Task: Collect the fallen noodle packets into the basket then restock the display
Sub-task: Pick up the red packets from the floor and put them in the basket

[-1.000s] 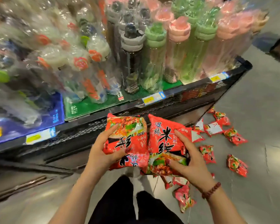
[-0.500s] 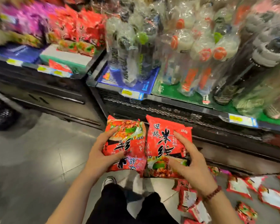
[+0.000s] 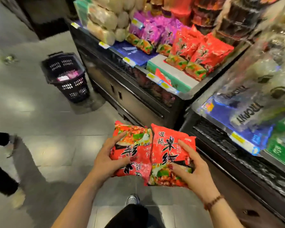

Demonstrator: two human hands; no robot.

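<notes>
The left hand's (image 3: 105, 160) fingers (image 3: 120, 137) and thumb curl round one red noodle packet (image 3: 135, 150). The right hand's (image 3: 194, 170) fingers (image 3: 186, 148), slightly spread, grip a second packet (image 3: 168, 155). The two packets touch edge to edge at waist height over the floor. A bead bracelet (image 3: 213, 202) circles the right wrist. Just ahead juts the corner of the display cabinet (image 3: 138, 102), with red packets (image 3: 202, 48) stacked on top. The black basket (image 3: 66, 76) stands on the floor beside the cabinet, well apart. A passer-by's leg (image 3: 0, 175) shows at far left.
</notes>
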